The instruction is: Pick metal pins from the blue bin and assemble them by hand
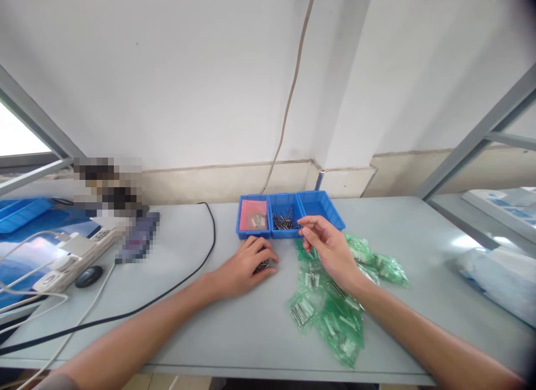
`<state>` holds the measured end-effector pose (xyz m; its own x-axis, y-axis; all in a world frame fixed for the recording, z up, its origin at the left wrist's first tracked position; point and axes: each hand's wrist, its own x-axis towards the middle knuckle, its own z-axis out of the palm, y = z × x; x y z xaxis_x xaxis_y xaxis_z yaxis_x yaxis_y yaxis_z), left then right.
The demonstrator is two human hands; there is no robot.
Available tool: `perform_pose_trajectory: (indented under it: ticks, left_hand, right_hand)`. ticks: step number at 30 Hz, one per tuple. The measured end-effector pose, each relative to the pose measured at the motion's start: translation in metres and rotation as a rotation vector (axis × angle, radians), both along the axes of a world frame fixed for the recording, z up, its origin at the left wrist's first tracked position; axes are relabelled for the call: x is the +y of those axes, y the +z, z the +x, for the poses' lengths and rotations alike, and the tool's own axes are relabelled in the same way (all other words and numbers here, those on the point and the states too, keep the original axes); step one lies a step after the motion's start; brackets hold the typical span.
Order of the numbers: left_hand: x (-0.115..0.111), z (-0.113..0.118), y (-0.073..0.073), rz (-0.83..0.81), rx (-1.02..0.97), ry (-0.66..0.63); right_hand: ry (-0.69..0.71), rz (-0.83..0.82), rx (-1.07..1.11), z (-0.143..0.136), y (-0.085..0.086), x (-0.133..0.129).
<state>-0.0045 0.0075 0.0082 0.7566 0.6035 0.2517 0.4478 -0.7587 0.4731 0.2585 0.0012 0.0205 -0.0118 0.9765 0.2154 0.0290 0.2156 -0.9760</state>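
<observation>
My left hand [247, 267] rests on the table in front of the blue bins, its fingers curled over a small bunch of slender dark metal pieces [263, 265]. Similar metal pieces [285, 220] lie loose in the middle blue bin [274, 232]. My right hand [329, 247] hovers at the front of the bins with thumb and forefinger pinched together. Whatever sits at its fingertips is too small to name. Below and around that hand lie several green-tinted plastic bags [341, 328] with metal pieces inside. One clear bag [302, 312] shows a row of them.
The left blue bin [239, 231] holds a pink sheet [253, 207] and a small bag of parts. A third blue bin [330, 208] adjoins on the right. A black cable [184, 278], power strip [62, 270] and mouse [89, 276] occupy the left; a plastic-wrapped bundle [502, 284] lies right.
</observation>
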Motion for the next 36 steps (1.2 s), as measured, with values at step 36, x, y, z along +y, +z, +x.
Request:
perform_pose_trajectory:
  ticks: [36]
  left_hand:
    - [-0.002, 0.000, 0.000, 0.066, 0.024, 0.066]
  right_hand:
    - [0.111, -0.202, 0.144, 0.000, 0.012, -0.003]
